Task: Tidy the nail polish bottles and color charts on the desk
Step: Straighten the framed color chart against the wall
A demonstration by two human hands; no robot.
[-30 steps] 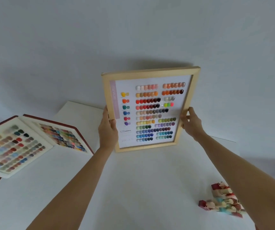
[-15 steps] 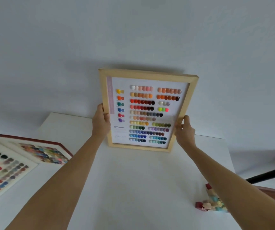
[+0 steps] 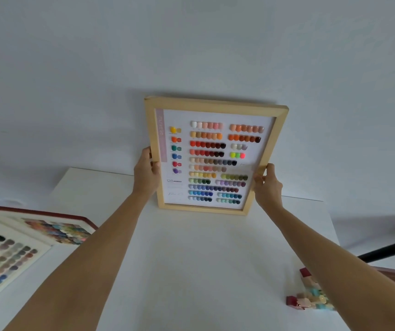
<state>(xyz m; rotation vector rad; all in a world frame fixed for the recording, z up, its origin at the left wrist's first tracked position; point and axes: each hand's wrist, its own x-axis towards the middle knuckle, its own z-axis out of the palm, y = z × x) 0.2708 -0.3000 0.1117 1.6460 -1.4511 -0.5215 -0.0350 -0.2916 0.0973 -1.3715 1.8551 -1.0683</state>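
Now: L hand [image 3: 147, 173] & R hand [image 3: 267, 185] clamped on side rails of wood-framed color chart [image 3: 215, 161] between them (rigid, light-looking; glazing maybe fragile). Mid-rail hold seems best.

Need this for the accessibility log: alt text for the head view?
Both hands, left hand and right hand, hold a wood-framed color chart upright at the white desk's far edge by the wall. Two charts lie left; nail polish bottles sit right.
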